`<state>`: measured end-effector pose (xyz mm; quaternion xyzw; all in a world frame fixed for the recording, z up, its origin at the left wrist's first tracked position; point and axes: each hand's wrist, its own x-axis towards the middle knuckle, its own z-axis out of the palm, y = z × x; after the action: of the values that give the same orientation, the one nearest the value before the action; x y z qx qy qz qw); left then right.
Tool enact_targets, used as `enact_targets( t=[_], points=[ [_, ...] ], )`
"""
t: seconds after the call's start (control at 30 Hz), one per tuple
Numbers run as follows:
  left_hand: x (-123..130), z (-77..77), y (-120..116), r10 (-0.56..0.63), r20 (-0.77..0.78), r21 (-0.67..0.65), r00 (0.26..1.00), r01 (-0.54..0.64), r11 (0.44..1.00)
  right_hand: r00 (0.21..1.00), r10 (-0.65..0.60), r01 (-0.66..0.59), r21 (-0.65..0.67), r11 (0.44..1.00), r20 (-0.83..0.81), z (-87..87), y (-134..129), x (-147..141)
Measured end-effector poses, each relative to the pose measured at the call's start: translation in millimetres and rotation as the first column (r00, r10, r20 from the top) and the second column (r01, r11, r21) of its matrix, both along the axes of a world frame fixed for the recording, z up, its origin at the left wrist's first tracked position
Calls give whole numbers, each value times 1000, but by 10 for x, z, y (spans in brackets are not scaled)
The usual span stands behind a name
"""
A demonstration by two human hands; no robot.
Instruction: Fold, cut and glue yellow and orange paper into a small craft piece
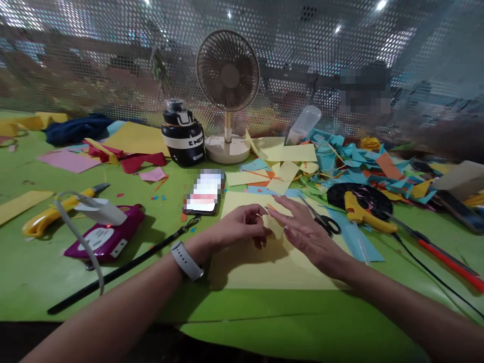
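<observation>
Over a pale yellow paper sheet (242,269) on the green table, my left hand (245,227) is closed, its fingertips pinched around something too small to make out. Close to its right is my right hand (304,229), fingers stretched out and turned toward the left fingertips. A thin orange strip (271,207) shows between the two hands, by the right fingertips; which hand touches it cannot be told. Black scissors (328,224) lie at the sheet's right side, partly behind my right hand.
A phone (205,191), bottle (184,133) and fan (228,75) are ahead. Left are a purple power strip (108,237) and yellow-handled cutter (60,212). Right are a yellow glue gun (363,214), its cable and a red-handled tool (449,259). Coloured paper scraps (336,156) cover the back.
</observation>
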<state>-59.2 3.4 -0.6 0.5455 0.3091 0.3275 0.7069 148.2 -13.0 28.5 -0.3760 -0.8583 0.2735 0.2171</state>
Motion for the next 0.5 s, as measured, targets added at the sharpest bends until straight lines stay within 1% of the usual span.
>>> enact_targets(
  t=[0.1, 0.23, 0.4, 0.5],
  points=[
    [-6, -3, 8, -6, 8, -4, 1000, 6, 1000, 999, 8, -14, 120, 993, 48, -64, 6, 1],
    [-8, 9, 4, -12, 18, -3, 1000, 12, 1000, 995, -4, -23, 262, 965, 102, -107, 14, 9],
    [-11, 25, -6, -26, 19, 16, 999, 25, 1000, 985, -11, -46, 324, 945, 175, -141, 9, -5],
    [-11, 25, -9, -34, 21, 17, 999, 34, 999, 989, -12, -41, 345, 938, 148, -149, 7, -11]
  ],
)
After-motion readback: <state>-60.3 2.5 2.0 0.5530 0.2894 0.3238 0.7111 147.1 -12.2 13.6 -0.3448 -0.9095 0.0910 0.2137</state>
